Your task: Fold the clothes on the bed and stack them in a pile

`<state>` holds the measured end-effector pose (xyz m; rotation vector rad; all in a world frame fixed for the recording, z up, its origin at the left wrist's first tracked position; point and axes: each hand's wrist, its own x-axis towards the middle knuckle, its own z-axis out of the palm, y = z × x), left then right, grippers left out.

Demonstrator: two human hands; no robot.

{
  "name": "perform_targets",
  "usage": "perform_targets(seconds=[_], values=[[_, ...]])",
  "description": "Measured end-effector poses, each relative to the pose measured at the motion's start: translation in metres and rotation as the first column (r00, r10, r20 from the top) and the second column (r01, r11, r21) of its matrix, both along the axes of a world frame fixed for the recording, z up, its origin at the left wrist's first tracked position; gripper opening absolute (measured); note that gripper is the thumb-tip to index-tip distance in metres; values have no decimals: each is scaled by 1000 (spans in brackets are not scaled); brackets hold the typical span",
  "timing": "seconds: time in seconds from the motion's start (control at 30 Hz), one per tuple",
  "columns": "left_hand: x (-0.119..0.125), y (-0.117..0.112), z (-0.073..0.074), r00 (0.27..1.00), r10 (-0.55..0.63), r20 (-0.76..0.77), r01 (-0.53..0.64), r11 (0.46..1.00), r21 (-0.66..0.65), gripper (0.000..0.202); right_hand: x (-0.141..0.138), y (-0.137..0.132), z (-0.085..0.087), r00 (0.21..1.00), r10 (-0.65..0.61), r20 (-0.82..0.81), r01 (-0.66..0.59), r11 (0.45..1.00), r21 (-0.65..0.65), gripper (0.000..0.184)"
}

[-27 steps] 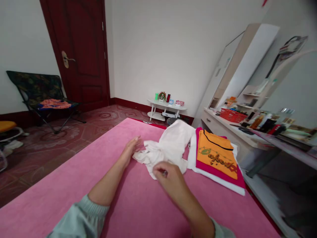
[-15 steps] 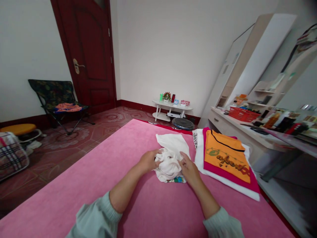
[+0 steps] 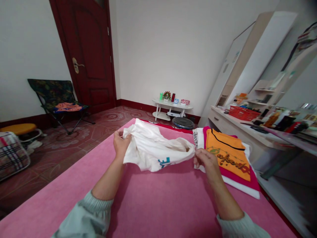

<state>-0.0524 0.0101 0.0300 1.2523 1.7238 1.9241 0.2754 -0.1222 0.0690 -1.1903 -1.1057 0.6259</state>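
A white T-shirt (image 3: 151, 145) with teal lettering is stretched sideways between my two hands, over the pink bed cover (image 3: 153, 201). My left hand (image 3: 121, 143) is closed on its left end, thumb on top of the fabric. At the other end, my right hand (image 3: 206, 160) pinches the edge by what looks like the neck opening. Just beyond that hand lies a stack of folded clothes, with an orange shirt (image 3: 226, 152) on top and magenta and white layers beneath; my right hand covers part of its near left side.
A dressing table (image 3: 218, 119) along the right holds a red basket (image 3: 244, 113) and several bottles. Past the far edge stands a small white table (image 3: 158, 104). To the left are a folding chair (image 3: 53, 94) with clothing on it and a yellow stool (image 3: 18, 129).
The white T-shirt was a crumpled bundle on the bed between my hands. Now my hands have moved apart, pulling it out wide, and its teal lettering shows.
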Motion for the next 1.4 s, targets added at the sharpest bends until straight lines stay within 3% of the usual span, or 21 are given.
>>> perform_targets(seconds=[0.13,0.23,0.3,0.37,0.43,0.53,0.6,0.67,0.73,0.77,0.83,0.9,0.97,1.1,1.2,1.27,1.33,1.4], values=[[-1,0,-8,983,-5,-186,7,1000,12,27,-5,7,-8,977,-153,150,157,988,-13,31],[9,-4,-5,932,-158,-326,139,987,-82,21,-20,14,-29,984,-15,177,21,999,-34,54],[18,-9,-2,848,-373,-376,290,921,-259,23,-31,17,-45,979,95,178,-66,985,-160,72],[26,-16,-1,710,-573,-409,368,797,-478,34,-38,18,-58,960,131,246,-52,952,-303,77],[34,-24,-2,597,-662,-453,328,717,-616,48,-40,18,-67,914,107,392,30,945,-327,60],[42,-32,-4,547,-650,-527,223,720,-657,42,-35,18,-69,846,88,526,71,959,-274,17],[45,-34,-6,555,-639,-533,200,724,-660,27,-27,18,-64,895,116,431,35,944,-327,19],[45,-32,-8,555,-643,-528,205,720,-663,17,-19,16,-52,978,30,205,36,951,-308,22],[42,-28,-7,607,-591,-531,222,768,-600,13,-9,14,-36,982,-147,-121,130,982,-133,21],[40,-26,-5,665,-516,-540,223,827,-516,13,-4,12,-26,936,-193,-294,198,980,-11,19],[35,-22,2,815,-275,-510,179,957,-229,12,4,8,-7,832,-156,-532,315,923,221,15],[30,-21,14,920,-75,-384,112,991,74,11,8,3,9,808,-84,-583,363,850,381,13],[26,-24,31,970,-21,-242,81,967,241,13,6,-3,22,818,-74,-570,374,821,430,12],[22,-46,75,999,13,-43,7,900,435,19,-10,-18,46,803,-71,-592,374,833,407,8],[17,-68,108,998,65,23,-64,743,666,22,-18,-35,65,848,-111,-518,399,776,489,6],[11,-79,124,990,135,29,-112,659,744,23,-15,-45,75,911,-157,-382,340,810,478,3],[4,-85,133,986,160,50,-144,650,746,23,-7,-52,82,948,-212,-236,292,875,386,4],[-2,-86,137,991,61,122,-130,685,717,22,3,-55,88,945,-293,-145,326,877,353,9]])
